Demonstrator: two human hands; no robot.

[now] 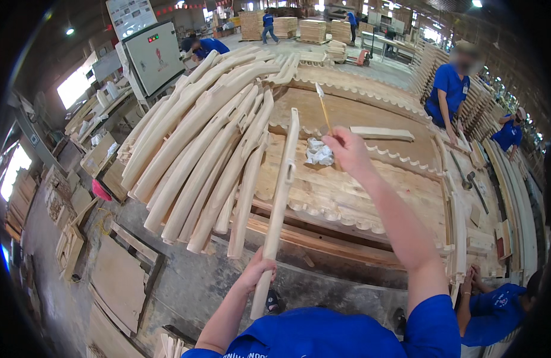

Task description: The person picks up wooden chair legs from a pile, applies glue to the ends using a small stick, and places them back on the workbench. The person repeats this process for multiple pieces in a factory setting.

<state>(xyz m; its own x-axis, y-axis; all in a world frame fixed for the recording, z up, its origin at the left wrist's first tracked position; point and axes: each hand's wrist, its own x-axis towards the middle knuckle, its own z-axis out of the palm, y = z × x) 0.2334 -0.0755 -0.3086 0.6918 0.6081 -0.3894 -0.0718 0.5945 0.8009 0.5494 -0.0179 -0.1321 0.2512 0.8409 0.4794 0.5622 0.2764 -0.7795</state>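
My left hand (257, 271) is wrapped round the lower part of a long pale wooden chair leg (277, 209). The leg stands tilted, with mortise slots near its middle and at its upper end. My right hand (348, 150) pinches a thin wooden stick (325, 112) with a white, pointed tip, raised above the worktable (347, 185). Just left of that hand lies a crumpled white wrapping (319, 153); what it holds cannot be made out. Left of the held leg, a large heap of similar curved wooden legs (198, 143) spreads over the table's edge.
A separate wooden piece (383, 133) lies beyond my right hand. Scalloped wooden rails (400, 160) cross the table. Co-workers in blue stand at the right (448, 89), lower right (496, 310) and far left (210, 46). Boards (117, 280) lean low on the left.
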